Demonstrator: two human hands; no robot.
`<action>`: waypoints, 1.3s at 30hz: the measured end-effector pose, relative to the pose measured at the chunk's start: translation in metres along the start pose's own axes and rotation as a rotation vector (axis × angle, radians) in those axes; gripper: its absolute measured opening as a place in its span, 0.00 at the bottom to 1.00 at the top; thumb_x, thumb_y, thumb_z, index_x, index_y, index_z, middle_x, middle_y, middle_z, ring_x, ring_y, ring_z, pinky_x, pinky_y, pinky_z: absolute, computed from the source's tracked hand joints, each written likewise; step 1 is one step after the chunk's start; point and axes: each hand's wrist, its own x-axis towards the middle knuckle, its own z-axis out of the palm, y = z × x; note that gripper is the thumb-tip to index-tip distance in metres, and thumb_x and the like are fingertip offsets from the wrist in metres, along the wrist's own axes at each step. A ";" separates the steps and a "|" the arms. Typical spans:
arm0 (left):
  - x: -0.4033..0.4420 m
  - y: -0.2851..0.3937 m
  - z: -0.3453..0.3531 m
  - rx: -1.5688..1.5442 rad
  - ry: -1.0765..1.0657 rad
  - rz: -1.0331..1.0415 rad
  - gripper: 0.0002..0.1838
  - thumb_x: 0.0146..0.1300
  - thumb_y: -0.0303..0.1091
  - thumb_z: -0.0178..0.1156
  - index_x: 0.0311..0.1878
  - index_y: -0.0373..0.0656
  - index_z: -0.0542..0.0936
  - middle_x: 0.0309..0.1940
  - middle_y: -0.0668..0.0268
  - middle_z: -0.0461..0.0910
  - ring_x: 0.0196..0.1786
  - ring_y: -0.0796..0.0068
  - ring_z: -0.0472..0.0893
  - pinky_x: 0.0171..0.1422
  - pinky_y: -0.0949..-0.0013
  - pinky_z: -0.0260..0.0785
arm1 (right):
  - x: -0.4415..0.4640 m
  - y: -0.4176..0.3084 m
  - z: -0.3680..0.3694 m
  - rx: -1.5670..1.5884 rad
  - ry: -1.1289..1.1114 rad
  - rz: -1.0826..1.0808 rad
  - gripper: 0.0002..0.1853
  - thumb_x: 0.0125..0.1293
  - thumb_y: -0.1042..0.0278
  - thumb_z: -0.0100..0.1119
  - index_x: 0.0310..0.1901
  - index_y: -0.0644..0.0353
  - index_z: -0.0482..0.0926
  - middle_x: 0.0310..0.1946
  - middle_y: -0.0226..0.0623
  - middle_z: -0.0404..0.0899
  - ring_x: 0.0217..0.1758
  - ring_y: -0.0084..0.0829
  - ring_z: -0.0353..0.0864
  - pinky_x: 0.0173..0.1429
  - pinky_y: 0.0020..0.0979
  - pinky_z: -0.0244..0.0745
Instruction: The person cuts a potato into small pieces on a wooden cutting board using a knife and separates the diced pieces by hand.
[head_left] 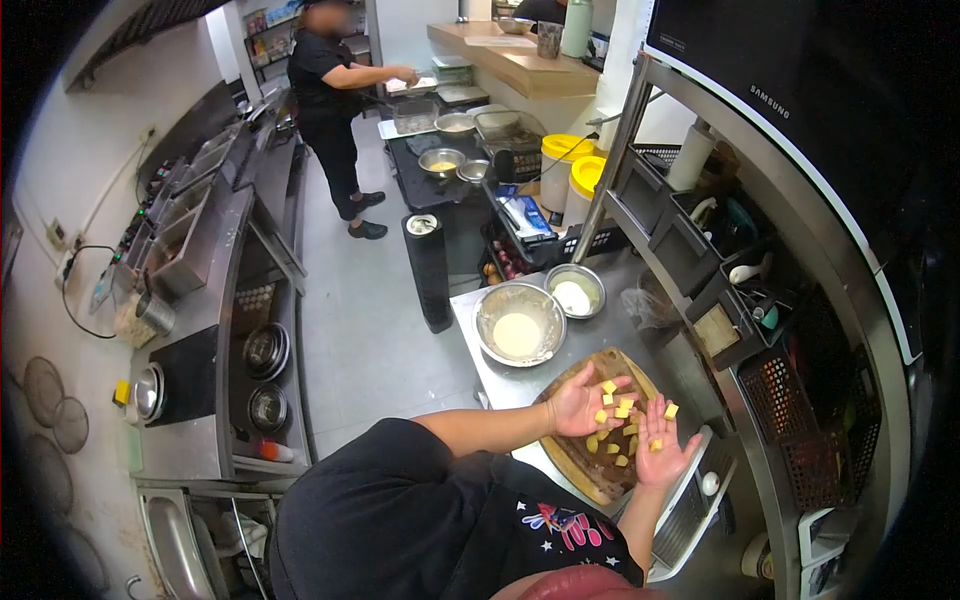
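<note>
My left hand [576, 408] is palm up over a round wooden board [565, 452], its fingers stretched toward the right. Several small yellow cubes [622, 412] rest on its palm and fingers. Beside it, my right hand [660, 460] is also palm up with its fingers extended and thumb apart. One yellow cube lies on its palm and another near its fingertips. More yellow pieces [592, 443] are scattered on the board below. What the cubes are made of cannot be told.
Beyond the board stand a large metal bowl [490, 316] of pale batter and a smaller bowl [590, 285] with white contents. A metal shelf with dark bins [715, 315] rises at the right. Another person [325, 95] works at the far counter. A black bin [427, 275] stands on the floor.
</note>
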 end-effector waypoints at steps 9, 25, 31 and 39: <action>0.002 -0.001 -0.001 -0.035 -0.003 -0.002 0.40 0.61 0.70 0.29 0.66 0.49 0.60 0.62 0.56 0.65 0.61 0.59 0.70 0.60 0.55 0.68 | -0.001 0.002 -0.003 -0.009 0.000 0.002 0.43 0.63 0.36 0.42 0.66 0.67 0.50 0.69 0.50 0.48 0.73 0.44 0.47 0.74 0.45 0.41; -0.008 0.003 -0.047 0.675 0.746 -0.246 0.12 0.66 0.43 0.52 0.44 0.45 0.71 0.34 0.64 0.78 0.33 0.75 0.78 0.37 0.70 0.74 | 0.003 -0.009 -0.055 -0.943 0.511 0.032 0.10 0.65 0.61 0.51 0.44 0.53 0.72 0.24 0.30 0.71 0.22 0.24 0.68 0.22 0.26 0.61; 0.003 -0.018 -0.065 2.293 0.441 0.213 0.13 0.53 0.31 0.62 0.43 0.44 0.75 0.38 0.58 0.75 0.41 0.57 0.76 0.45 0.60 0.70 | 0.024 0.017 -0.078 -2.124 0.309 -0.415 0.11 0.62 0.66 0.51 0.43 0.61 0.75 0.40 0.49 0.74 0.46 0.47 0.74 0.51 0.37 0.69; 0.007 -0.018 -0.061 2.383 0.278 0.249 0.26 0.46 0.33 0.65 0.52 0.45 0.74 0.59 0.53 0.63 0.57 0.48 0.65 0.60 0.55 0.63 | 0.012 -0.008 -0.052 -2.001 0.270 -0.095 0.21 0.61 0.64 0.51 0.56 0.58 0.72 0.54 0.51 0.71 0.57 0.46 0.71 0.61 0.37 0.64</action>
